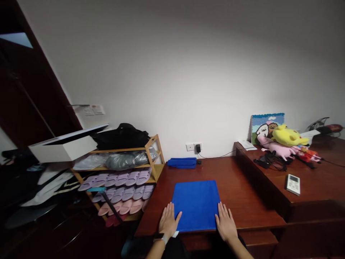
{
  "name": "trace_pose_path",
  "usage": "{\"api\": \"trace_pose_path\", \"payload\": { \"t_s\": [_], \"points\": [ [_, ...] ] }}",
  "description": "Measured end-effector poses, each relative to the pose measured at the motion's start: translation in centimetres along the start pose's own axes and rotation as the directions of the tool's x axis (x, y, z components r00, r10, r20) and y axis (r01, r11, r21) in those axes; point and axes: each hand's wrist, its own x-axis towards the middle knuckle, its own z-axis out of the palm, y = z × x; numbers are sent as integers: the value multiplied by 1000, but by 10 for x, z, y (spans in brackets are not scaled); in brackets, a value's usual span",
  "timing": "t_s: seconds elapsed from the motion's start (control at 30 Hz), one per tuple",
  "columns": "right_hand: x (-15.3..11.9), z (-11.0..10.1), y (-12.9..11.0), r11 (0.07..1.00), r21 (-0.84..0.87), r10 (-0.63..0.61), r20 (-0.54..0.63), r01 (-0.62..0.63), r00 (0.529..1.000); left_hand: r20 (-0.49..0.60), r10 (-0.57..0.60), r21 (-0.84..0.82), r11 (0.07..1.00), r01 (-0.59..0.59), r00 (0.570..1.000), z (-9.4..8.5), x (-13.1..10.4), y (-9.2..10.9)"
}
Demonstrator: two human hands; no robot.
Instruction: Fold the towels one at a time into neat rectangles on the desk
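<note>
A blue cloth (196, 205) lies spread flat and roughly square on the reddish-brown wooden table (231, 183). At its left edge rests my left hand (168, 220), palm down with fingers stretched and the thumb over the cloth. My right hand (225, 221) lies flat at the cloth's lower right edge, fingers extended, thumb by the cloth. Neither hand holds anything. Farther back, against the wall, sits a folded blue cloth (182, 163).
A black plug (198, 148) is in the wall socket behind the table. Left stands a wooden shoe rack (159, 171) with slippers (128, 192). The higher right surface holds plush toys (287, 138), a picture (265, 126) and a white remote-like device (293, 184).
</note>
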Motion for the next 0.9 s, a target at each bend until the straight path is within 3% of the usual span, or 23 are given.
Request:
{"api": "trace_pose_path", "payload": {
  "t_s": [0.1,0.27,0.33,0.4,0.5,0.6,0.73,0.8,0.9],
  "points": [
    [1,-1,-1,999,27,-21,-37,22,999,-82,60,-19,998,-62,995,-1,2,36],
    [2,-3,0,998,43,-49,-3,49,999,-71,411,-156,895,-417,909,0,6,134],
    [3,-3,0,998,48,-48,5,47,999,-19,420,-194,889,-415,907,3,8,165],
    [4,-2,1,998,46,-50,6,50,999,20,386,-207,904,-374,922,6,11,178],
    [4,-2,0,999,24,-38,8,38,999,18,313,-189,934,-304,950,9,16,155],
    [4,-3,-1,1000,0,-24,11,24,1000,7,150,-146,978,-148,989,11,19,91],
    [3,0,-1,1000,-21,-17,17,18,1000,-7,5,-139,990,-6,1000,15,13,6],
    [2,4,0,999,-31,-20,17,20,1000,-21,3,-148,989,-7,1000,19,8,-14],
    [5,5,1,999,-37,-10,26,11,1000,-72,15,-142,990,-25,997,27,4,-18]
  ]
}}
